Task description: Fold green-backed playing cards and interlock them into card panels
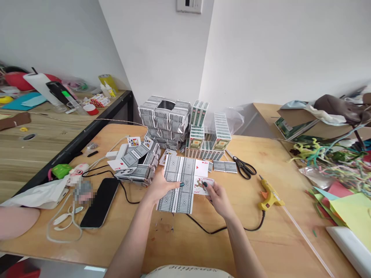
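Observation:
A flat panel of joined playing cards [179, 184], grey backs up, lies on the wooden table [203, 247] in front of me. My left hand [161, 188] grips its left edge, thumb on top. My right hand [218, 196] pinches a face-up joker card [200, 185] at the panel's right edge. An ace card [201, 167] lies face up just beyond it. Behind stands a box-like structure of folded cards [165, 116].
Stacked card packs [209, 139], scissors [244, 166], a yellow glue gun [269, 195] with black cord, a black phone [101, 201], folded card pieces [138, 161], white cables, coloured paper [348, 204] and pipe cleaners on the right. A forearm shows at the left edge [14, 222].

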A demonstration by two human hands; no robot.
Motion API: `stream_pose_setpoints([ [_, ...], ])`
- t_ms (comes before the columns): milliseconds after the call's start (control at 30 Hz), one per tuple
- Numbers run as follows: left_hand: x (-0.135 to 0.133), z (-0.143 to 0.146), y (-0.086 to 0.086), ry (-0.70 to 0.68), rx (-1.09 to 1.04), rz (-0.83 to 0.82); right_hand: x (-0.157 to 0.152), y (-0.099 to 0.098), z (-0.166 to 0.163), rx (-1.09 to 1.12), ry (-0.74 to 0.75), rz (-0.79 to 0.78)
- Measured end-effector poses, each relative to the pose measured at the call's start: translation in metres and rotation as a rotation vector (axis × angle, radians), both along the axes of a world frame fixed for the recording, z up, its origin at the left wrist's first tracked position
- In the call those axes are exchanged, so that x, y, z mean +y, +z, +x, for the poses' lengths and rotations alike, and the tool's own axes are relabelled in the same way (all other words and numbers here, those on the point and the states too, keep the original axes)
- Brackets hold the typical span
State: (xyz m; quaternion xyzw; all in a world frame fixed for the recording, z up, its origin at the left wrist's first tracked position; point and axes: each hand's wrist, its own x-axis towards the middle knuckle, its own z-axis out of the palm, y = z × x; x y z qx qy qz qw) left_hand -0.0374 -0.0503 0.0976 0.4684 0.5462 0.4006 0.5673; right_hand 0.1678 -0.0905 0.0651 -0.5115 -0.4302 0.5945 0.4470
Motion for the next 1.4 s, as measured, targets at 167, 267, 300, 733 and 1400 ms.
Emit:
stream_pose_setpoints([
  [167,0.000,0.001,-0.004,-0.001,0.015,-0.018,0.001,0.000,-0.001,0.012,0.015,0.008],
  [267,0.000,0.001,-0.006,0.006,0.024,-0.013,0.002,0.000,-0.003,0.006,0.025,0.017],
  [300,0.000,0.001,-0.006,0.009,0.027,-0.016,0.002,0.000,-0.003,-0.003,0.026,0.022],
  [733,-0.001,0.001,-0.009,0.065,0.020,0.004,0.005,-0.002,-0.012,0.029,0.011,-0.016],
  [1400,-0.008,0.009,-0.003,0.070,0.103,0.021,0.005,-0.003,-0.014,0.012,0.087,0.007],
])
